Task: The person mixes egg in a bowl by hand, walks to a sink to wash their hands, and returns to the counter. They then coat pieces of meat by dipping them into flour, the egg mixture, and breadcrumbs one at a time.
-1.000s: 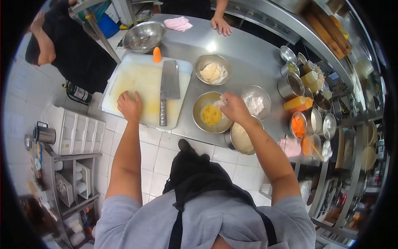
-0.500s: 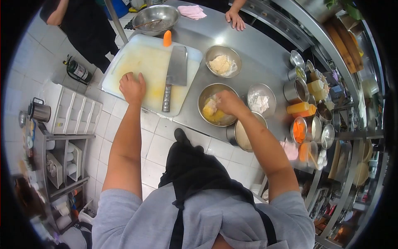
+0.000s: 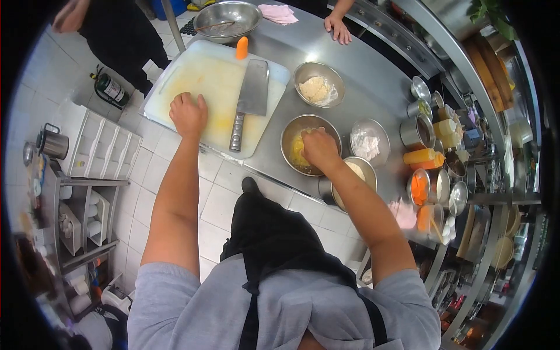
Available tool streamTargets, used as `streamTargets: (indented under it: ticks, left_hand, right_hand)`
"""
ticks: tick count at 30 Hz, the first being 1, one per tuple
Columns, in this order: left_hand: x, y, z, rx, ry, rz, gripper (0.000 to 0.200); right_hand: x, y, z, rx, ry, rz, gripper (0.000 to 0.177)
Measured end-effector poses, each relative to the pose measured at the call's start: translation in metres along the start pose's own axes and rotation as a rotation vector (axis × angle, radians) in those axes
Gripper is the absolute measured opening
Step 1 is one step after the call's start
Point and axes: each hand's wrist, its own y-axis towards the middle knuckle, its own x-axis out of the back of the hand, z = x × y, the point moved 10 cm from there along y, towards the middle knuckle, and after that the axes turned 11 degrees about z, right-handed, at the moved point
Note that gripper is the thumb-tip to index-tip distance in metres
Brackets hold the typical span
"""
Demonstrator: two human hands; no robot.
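Find the right hand point(image 3: 318, 149) at centre frame, knuckles up, sunk into the egg bowl point(image 3: 287, 135). Cannot tell whether its fingers are clamped on a piece or loose: hidden under the back of the hand and the yellow egg. Find the left hand point(image 3: 188, 114) left of centre, laid on the cutting board point(image 3: 192, 70), fingers together, gripping nothing.

Probable faults:
- Tipping or sliding of the egg bowl under a sideways push. Stands close to the lower counter edge, with tiled floor below it in the frame.
- Egg dripped onto bare steel on lifting out toward the flour bowl point(image 3: 382, 129) at right or the crumb bowl point(image 3: 304, 70) above.
- Forearm catching the pot point(image 3: 359, 169), just lower right of the egg bowl and directly under the wrist.
- Brushing the cleaver point(image 3: 252, 93), lying between the two hands, handle toward the lower board edge.

Clearances:
- Right of frame: crowded with squeeze bottles point(image 3: 423, 156) and tins, little room.
- Upper centre: bare steel above the crumb bowl, bounded at top by another person's hand point(image 3: 337, 28).
- Upper left: open board surface, ending at a carrot piece point(image 3: 241, 48).
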Motion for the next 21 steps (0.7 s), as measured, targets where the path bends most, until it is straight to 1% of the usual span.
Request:
streamTargets:
  ticks: [2, 4, 5, 7, 8, 10, 11, 13, 14, 16, 17, 19, 20, 21]
  left_hand:
    - [-0.002, 0.000, 0.001, 0.007, -0.005, 0.027, 0.040]
    - [-0.003, 0.003, 0.003, 0.022, -0.008, 0.044, 0.040]
    - [-0.003, 0.002, 0.003, 0.020, -0.013, 0.028, 0.040]
    - [-0.001, 0.000, 0.004, 0.019, -0.012, 0.017, 0.040]
    - [-0.003, 0.000, 0.003, 0.027, -0.005, 0.033, 0.041]
    - [-0.005, 0.001, 0.002, 0.031, -0.001, 0.048, 0.041]
    - [-0.004, 0.002, 0.002, 0.035, 0.007, 0.048, 0.041]
    - [-0.004, 0.002, 0.002, 0.042, 0.018, 0.048, 0.042]
    - [-0.004, 0.002, 0.002, 0.043, 0.012, 0.052, 0.042]
    - [-0.004, 0.000, 0.003, 0.041, 0.009, 0.060, 0.042]
    - [-0.004, 0.000, 0.002, 0.040, 0.011, 0.060, 0.042]
    - [-0.003, 0.001, -0.001, 0.031, 0.008, 0.056, 0.042]
    - [-0.002, 0.001, -0.001, 0.030, 0.020, 0.052, 0.041]
    - [-0.001, 0.001, -0.002, 0.029, 0.032, 0.047, 0.041]
  right_hand:
    - [-0.003, 0.003, -0.008, 0.003, -0.025, 0.013, 0.039]
    - [0.001, 0.004, -0.028, -0.119, 0.335, 0.110, 0.036]
    - [0.008, 0.004, -0.034, -0.109, 0.329, 0.112, 0.036]
    - [0.008, 0.006, -0.030, 0.102, 0.699, 0.234, 0.032]
    - [0.007, 0.009, -0.029, 0.105, 0.700, 0.236, 0.032]
    - [-0.003, 0.009, -0.018, 0.143, 0.511, 0.352, 0.033]
    - [-0.005, 0.010, -0.014, 0.143, 0.510, 0.349, 0.033]
    - [-0.005, 0.006, -0.024, -0.125, 0.171, 0.320, 0.033]
    - [0.000, 0.005, -0.023, -0.121, 0.172, 0.321, 0.033]
    - [0.022, -0.003, -0.026, -0.120, 0.285, 0.239, 0.030]
    - [0.029, -0.009, -0.029, -0.123, 0.288, 0.240, 0.030]
    - [0.070, -0.021, -0.031, 0.033, 0.478, 0.030, 0.029]
    - [0.082, -0.027, -0.037, 0.029, 0.479, 0.025, 0.029]
    - [0.095, -0.032, -0.039, 0.076, 0.577, 0.018, 0.030]
